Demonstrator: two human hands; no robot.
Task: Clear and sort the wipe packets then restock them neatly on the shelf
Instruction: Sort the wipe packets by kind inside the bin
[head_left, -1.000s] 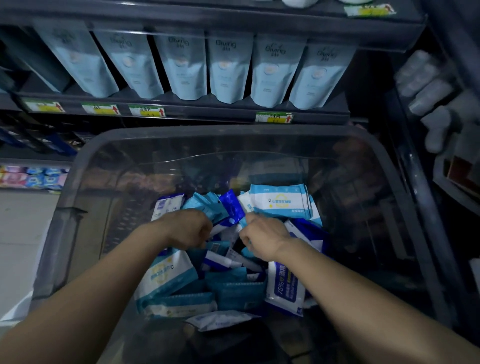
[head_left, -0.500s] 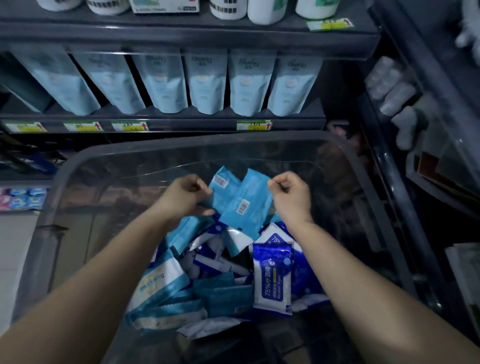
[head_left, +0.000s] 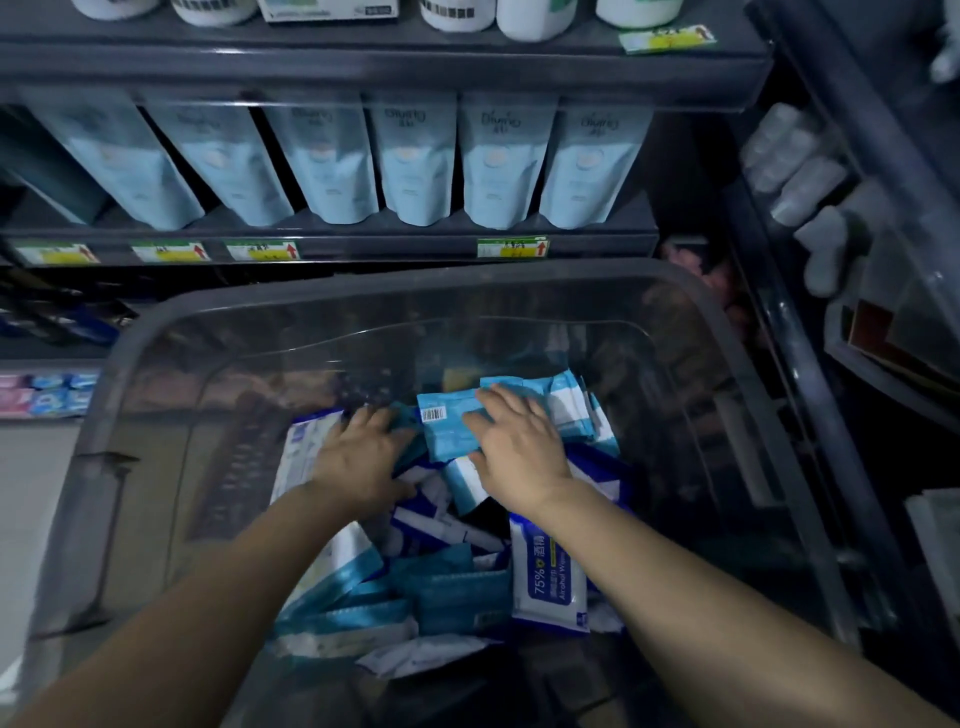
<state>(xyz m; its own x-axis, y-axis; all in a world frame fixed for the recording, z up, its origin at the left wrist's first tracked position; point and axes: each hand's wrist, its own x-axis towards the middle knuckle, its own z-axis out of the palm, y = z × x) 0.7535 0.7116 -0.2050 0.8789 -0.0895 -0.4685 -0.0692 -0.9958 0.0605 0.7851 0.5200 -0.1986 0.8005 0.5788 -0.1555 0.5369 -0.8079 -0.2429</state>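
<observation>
The clear bin has bare floor along its 3 o'clock wall; wipe packets pile centre-left. Right hand, fingers spread, presses a light-blue packet at 12 o'clock; left hand lies flat beside it, at 11.

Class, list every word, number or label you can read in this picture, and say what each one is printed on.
"75%" and "Alcohol W…" (cut off): white and blue wipe packet in the clear bin.
Barcode digits: light blue packet under the right hand; too small.
Brand on shelf pouches: blurred.
Price tags: unreadable.
</observation>
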